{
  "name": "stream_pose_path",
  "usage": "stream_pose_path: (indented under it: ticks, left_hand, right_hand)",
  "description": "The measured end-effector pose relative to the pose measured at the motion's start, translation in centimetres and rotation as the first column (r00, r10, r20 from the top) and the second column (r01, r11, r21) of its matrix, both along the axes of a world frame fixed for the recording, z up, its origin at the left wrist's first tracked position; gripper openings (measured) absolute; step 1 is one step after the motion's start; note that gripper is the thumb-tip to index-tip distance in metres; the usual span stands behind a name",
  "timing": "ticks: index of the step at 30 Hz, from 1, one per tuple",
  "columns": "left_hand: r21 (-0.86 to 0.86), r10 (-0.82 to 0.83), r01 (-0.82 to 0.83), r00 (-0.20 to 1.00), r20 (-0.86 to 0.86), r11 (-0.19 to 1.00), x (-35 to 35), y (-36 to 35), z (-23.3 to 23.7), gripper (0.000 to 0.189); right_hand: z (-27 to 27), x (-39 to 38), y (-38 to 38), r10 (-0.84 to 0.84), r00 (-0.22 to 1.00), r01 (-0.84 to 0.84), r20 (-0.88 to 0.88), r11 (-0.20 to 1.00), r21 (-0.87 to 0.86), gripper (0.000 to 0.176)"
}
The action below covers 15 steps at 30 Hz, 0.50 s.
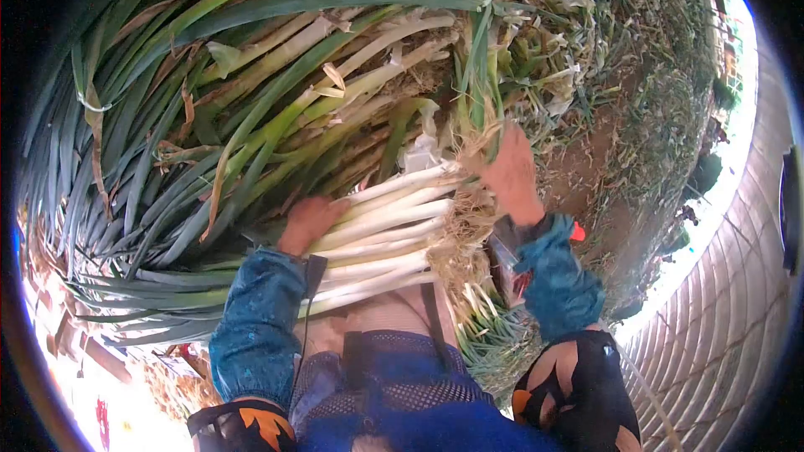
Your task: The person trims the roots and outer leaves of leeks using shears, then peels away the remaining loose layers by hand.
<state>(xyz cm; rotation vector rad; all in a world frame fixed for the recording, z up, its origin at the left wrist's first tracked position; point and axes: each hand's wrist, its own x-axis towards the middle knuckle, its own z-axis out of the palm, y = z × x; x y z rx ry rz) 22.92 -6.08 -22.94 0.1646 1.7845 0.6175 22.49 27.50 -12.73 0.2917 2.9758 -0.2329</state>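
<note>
Peeled long green onions (385, 234) lie side by side across my lap, with white shanks and bushy roots pointing right. My left hand (314, 222) is closed round the upper white shanks, its fingers partly hidden. Just above the root ends, my right hand (512, 174) is closed on a clump of stripped green leaves (479, 75), which stretches away from me. Its fingertips are hard to make out against the roots (473, 222). Beyond my hands is a big heap of unpeeled green onions (335, 75), with dirty shanks and dry outer skins.
Stripped leaves and peelings (544, 42) are piled beyond my right hand. Bare soil (586, 184) and scattered scraps lie to the right. A red-tipped object (578, 231) is beside my right sleeve. More green leaves (494, 343) lie below the roots. A ribbed curved wall (720, 318) stands far right.
</note>
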Motion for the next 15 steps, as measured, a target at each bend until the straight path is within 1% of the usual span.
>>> stream_pose_path:
  ticks: [1, 2, 3, 4, 7, 8, 10, 11, 12, 13, 14, 15]
  left_hand:
    - [-0.006, -0.004, 0.004, 1.0, 0.014, 1.0, -0.3, 0.1, 0.3, 0.063]
    - [-0.02, -0.01, 0.011, 1.0, 0.028, 1.0, -0.3, 0.1, 0.3, 0.063]
    - [-0.034, -0.015, 0.017, 0.999, 0.039, 0.999, -0.4, 0.1, 0.2, 0.063]
    - [-0.05, -0.022, 0.025, 0.998, 0.055, 0.998, -0.4, 0.2, 0.3, 0.063]
    - [-0.056, -0.046, 0.049, 0.998, 0.04, 0.997, -0.7, 0.4, 1.1, 0.062]
    - [-0.054, -0.055, 0.057, 0.998, 0.032, 0.997, -0.6, 0.4, 1.0, 0.062]
    - [-0.05, -0.075, 0.076, 0.997, 0.012, 0.996, -0.3, 0.3, 0.8, 0.062]
    - [-0.056, -0.089, 0.089, 0.996, 0.008, 0.994, -0.7, 0.4, 0.9, 0.062]
    - [-0.061, -0.1, 0.101, 0.995, 0.009, 0.993, -1.1, 0.5, 1.3, 0.062]
    - [-0.063, -0.123, 0.123, 0.992, 0.016, 0.99, -1.2, 0.6, 1.7, 0.062]
    - [-0.055, -0.108, 0.108, 0.994, 0.001, 0.993, -1.5, 0.6, 1.6, 0.061]
    - [-0.052, -0.09, 0.089, 0.996, -0.016, 0.995, -1.8, 0.5, 1.6, 0.059]
  right_hand:
    - [0.4, -1.5, -0.5, -0.018, 0.968, 0.037, 0.252, 0.997, -0.07, 0.07]
    - [0.9, -3.1, -1.6, -0.012, 0.872, 0.09, 0.49, 0.987, -0.135, 0.071]
    - [0.8, -4.2, -2.8, 0.017, 0.721, 0.155, 0.692, 0.97, -0.185, 0.071]
    - [-1.1, -3.4, -3.7, 0.151, 0.794, -0.017, 0.589, 0.974, -0.227, 0.063]
    - [-5.0, -2.0, -3.0, 0.193, 0.835, -0.108, 0.516, 0.976, -0.19, 0.036]
    - [-5.5, -1.7, -1.6, 0.214, 0.852, -0.171, 0.478, 0.976, -0.132, 0.022]
    - [-3.7, -2.4, 4.0, 0.3, 0.857, -0.29, 0.419, 0.953, -0.091, 0.023]
    - [-4.2, -2.3, 6.9, 0.169, 0.862, -0.219, 0.477, 0.974, 0.05, 0.021]
    - [-4.6, -2.2, 9.6, 0.033, 0.854, -0.156, 0.519, 0.969, 0.194, 0.02]
    - [-3.7, -2.3, 11.8, -0.069, 0.833, -0.074, 0.549, 0.969, 0.235, 0.025]
    - [-2.0, -4.0, 13.5, -0.166, 0.813, 0.005, 0.558, 0.96, 0.279, 0.03]
    - [-2.4, -4.5, 13.6, -0.162, 0.818, 0.003, 0.551, 0.961, 0.278, 0.03]
